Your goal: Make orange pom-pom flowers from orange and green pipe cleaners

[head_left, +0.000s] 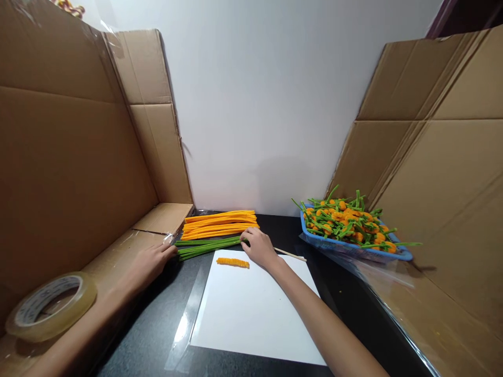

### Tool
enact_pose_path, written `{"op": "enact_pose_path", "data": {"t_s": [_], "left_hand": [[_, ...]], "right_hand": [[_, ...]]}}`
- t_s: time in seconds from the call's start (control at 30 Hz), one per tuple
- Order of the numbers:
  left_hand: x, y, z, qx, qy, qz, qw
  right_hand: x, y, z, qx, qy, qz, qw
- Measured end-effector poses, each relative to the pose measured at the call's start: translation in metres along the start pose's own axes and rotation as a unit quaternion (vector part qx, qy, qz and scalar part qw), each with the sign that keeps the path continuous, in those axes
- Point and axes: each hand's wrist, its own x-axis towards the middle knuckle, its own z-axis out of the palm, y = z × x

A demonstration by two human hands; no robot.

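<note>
Right forearm [314,314] is closest to the lens, coming in at 4 o'clock if you treat the white sheet [257,314] as your clock. Green fuzzy stems [208,244] lie around 10 to 11, just beyond the sheet's edge, with a hand at each end. Left hand [157,255] has its fingers loosely bent at the left ends; can't tell if they're actually pinching. Right hand [257,246], at 12, is half curled, thumb and fingertips at the other ends, and again I can't tell whether it's got hold of one.

Orange stems [220,225] sit behind at 11, a ribbed orange piece [233,263] is on the sheet at 11, a thin stick [291,255] at 1, the blue basket [357,250] at 2, tape roll [84,293] out at 9.

Tip: keep the touch light, steady one end, and work single stems apart lengthwise so the fuzz doesn't snag or bend.
</note>
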Motion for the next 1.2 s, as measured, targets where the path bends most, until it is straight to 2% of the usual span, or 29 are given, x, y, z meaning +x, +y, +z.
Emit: {"op": "enact_pose_path", "data": {"t_s": [0.13,0.27,0.37,0.43,0.5,0.57,0.63,0.67,0.73,0.77,0.8,0.87,0.93,1.0,1.1,1.2], "left_hand": [[-0.01,-0.014,-0.006,0.014,0.007,0.029,0.999],[-0.025,-0.039,-0.017,0.055,0.025,0.042,0.997],[-0.035,-0.053,-0.028,0.079,0.064,0.001,0.995],[-0.034,-0.051,-0.037,0.058,0.128,-0.06,0.988],[-0.026,-0.035,-0.044,-0.024,0.213,-0.118,0.97],[-0.011,-0.005,-0.048,-0.168,0.256,-0.111,0.946],[0.009,0.034,-0.047,-0.277,0.221,-0.09,0.931],[0.019,0.056,-0.045,-0.317,0.222,-0.072,0.919],[0.038,0.1,-0.036,-0.367,0.194,-0.005,0.91],[0.047,0.12,-0.03,-0.387,0.175,0.023,0.905],[0.054,0.138,-0.023,-0.406,0.164,0.044,0.898],[0.064,0.165,-0.01,-0.437,0.138,0.067,0.886],[0.07,0.177,0.001,-0.457,0.112,0.073,0.88],[0.072,0.177,0.01,-0.438,0.106,0.09,0.888],[0.072,0.16,0.024,-0.324,0.073,0.164,0.929],[0.072,0.144,0.034,-0.277,0.038,0.149,0.949]], "right_hand": [[0.003,-0.002,-0.006,-0.002,-0.023,-0.021,1.0],[0.004,0.002,-0.011,0.011,-0.034,-0.021,0.999],[0.002,0.008,-0.015,0.037,-0.028,0.0,0.999],[0.001,0.009,-0.017,0.066,-0.017,0.014,0.998],[0.0,0.005,-0.019,0.106,-0.004,0.025,0.994],[-0.002,-0.006,-0.019,0.146,-0.002,0.029,0.989],[-0.008,-0.022,-0.018,0.209,-0.014,0.031,0.977],[-0.012,-0.03,-0.018,0.25,-0.018,0.035,0.967],[-0.025,-0.044,-0.018,0.479,0.003,0.08,0.874],[-0.033,-0.048,-0.02,0.543,0.023,0.102,0.833],[-0.041,-0.051,-0.022,0.574,0.044,0.124,0.808],[-0.057,-0.05,-0.028,0.591,0.11,0.171,0.78],[-0.071,-0.042,-0.035,0.577,0.152,0.212,0.774],[-0.079,-0.029,-0.041,0.557,0.173,0.242,0.776],[-0.085,-0.01,-0.044,0.537,0.199,0.274,0.772],[-0.086,0.0,-0.042,0.531,0.209,0.299,0.765]]}}
